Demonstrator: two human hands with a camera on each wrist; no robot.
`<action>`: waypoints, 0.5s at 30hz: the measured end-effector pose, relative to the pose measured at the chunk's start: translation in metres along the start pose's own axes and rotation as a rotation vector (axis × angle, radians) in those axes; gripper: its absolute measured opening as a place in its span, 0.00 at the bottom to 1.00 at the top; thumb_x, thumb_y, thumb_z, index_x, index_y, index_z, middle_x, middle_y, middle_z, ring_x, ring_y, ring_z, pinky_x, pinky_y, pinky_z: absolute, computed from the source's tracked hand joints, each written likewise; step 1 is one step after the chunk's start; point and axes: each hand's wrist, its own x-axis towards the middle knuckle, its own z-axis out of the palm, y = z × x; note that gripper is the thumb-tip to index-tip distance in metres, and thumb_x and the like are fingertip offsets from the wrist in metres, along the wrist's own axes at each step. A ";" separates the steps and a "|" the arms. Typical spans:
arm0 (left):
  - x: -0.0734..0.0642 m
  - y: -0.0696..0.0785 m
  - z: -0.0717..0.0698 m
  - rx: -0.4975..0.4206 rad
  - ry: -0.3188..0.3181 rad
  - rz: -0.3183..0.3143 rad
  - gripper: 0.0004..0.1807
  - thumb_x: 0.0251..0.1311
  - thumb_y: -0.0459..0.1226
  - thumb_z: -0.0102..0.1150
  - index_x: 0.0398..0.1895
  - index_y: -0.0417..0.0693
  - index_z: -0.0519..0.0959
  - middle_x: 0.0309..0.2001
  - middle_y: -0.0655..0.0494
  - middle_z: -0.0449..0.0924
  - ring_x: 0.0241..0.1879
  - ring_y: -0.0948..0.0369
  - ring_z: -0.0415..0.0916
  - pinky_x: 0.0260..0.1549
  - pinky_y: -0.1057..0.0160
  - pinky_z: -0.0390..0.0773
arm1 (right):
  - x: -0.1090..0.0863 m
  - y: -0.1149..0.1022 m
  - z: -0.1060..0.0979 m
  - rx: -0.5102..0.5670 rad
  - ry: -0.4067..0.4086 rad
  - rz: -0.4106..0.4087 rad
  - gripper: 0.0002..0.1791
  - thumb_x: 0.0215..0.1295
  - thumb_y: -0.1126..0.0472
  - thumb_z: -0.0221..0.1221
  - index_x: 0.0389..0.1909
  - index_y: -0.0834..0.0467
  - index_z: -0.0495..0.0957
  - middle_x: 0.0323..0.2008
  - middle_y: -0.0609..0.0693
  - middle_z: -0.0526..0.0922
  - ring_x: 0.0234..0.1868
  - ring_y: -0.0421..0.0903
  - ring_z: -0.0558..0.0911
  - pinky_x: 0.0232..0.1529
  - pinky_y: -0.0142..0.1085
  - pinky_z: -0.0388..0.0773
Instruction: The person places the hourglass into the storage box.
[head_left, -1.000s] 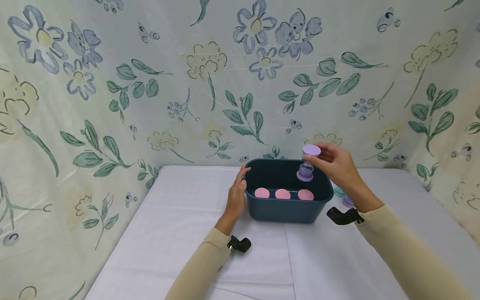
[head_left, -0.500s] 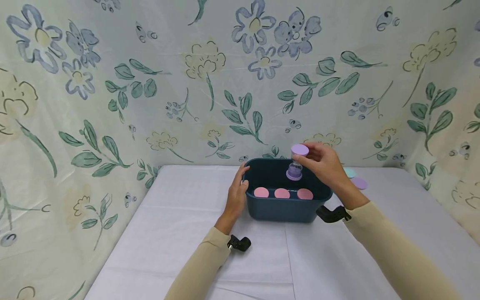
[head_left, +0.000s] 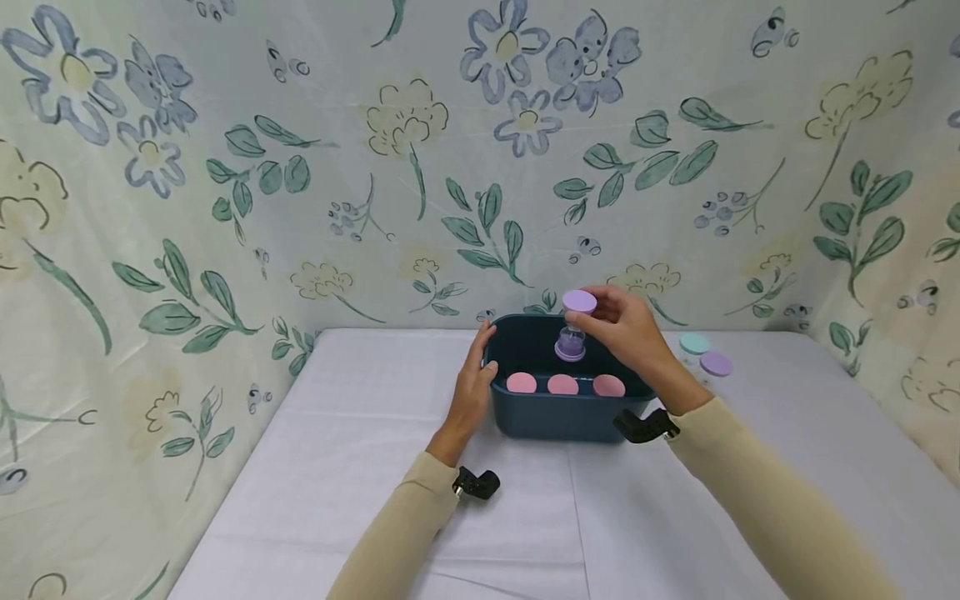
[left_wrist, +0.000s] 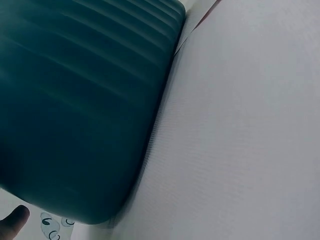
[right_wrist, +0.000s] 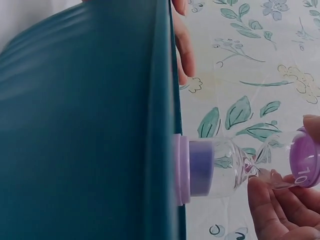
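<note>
My right hand pinches a purple-capped sand timer near its upper cap, holding it upright over the dark teal bin. In the right wrist view the sand timer has clear glass bulbs, purple sand at the lower end and a "10" on the upper cap; its lower cap overlaps the bin rim. Against the bin's left end rests my left hand, fingers extended along the wall up to the rim. Three pink round tops stand in a row inside the bin's front side.
Right of the bin, partly behind my right forearm, stand an aqua-capped sand timer and another purple-capped one. A white cloth covers the table. Behind it hangs a floral curtain.
My right hand has carried the sand timer leftward over the bin, to about its middle. The two timers at right have come more into view. My left hand stays at the bin's left end.
</note>
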 end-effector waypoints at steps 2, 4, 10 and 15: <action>-0.001 0.000 0.000 -0.009 -0.003 -0.008 0.29 0.68 0.30 0.35 0.72 0.32 0.53 0.75 0.40 0.45 0.74 0.44 0.40 0.69 0.41 0.45 | 0.000 0.000 0.004 0.009 -0.009 0.013 0.29 0.61 0.49 0.64 0.58 0.60 0.74 0.51 0.56 0.81 0.47 0.50 0.81 0.49 0.37 0.79; -0.001 -0.001 0.000 -0.018 -0.009 -0.017 0.29 0.68 0.29 0.34 0.72 0.32 0.53 0.76 0.42 0.44 0.75 0.45 0.40 0.69 0.41 0.45 | 0.001 0.000 0.007 0.025 -0.018 0.015 0.29 0.60 0.50 0.64 0.59 0.60 0.74 0.51 0.57 0.81 0.47 0.51 0.81 0.49 0.38 0.78; -0.001 -0.002 -0.001 -0.027 -0.014 -0.012 0.28 0.67 0.28 0.34 0.71 0.31 0.54 0.76 0.45 0.44 0.75 0.45 0.39 0.69 0.42 0.45 | 0.004 -0.001 0.016 0.048 -0.045 0.031 0.30 0.61 0.50 0.64 0.60 0.60 0.73 0.53 0.57 0.80 0.50 0.52 0.80 0.54 0.47 0.77; 0.000 -0.003 0.000 -0.027 -0.007 -0.032 0.28 0.66 0.28 0.33 0.71 0.32 0.55 0.76 0.46 0.44 0.75 0.47 0.40 0.69 0.43 0.45 | 0.005 -0.002 0.023 0.060 -0.065 0.044 0.30 0.61 0.50 0.64 0.60 0.61 0.72 0.54 0.59 0.79 0.52 0.54 0.79 0.55 0.50 0.75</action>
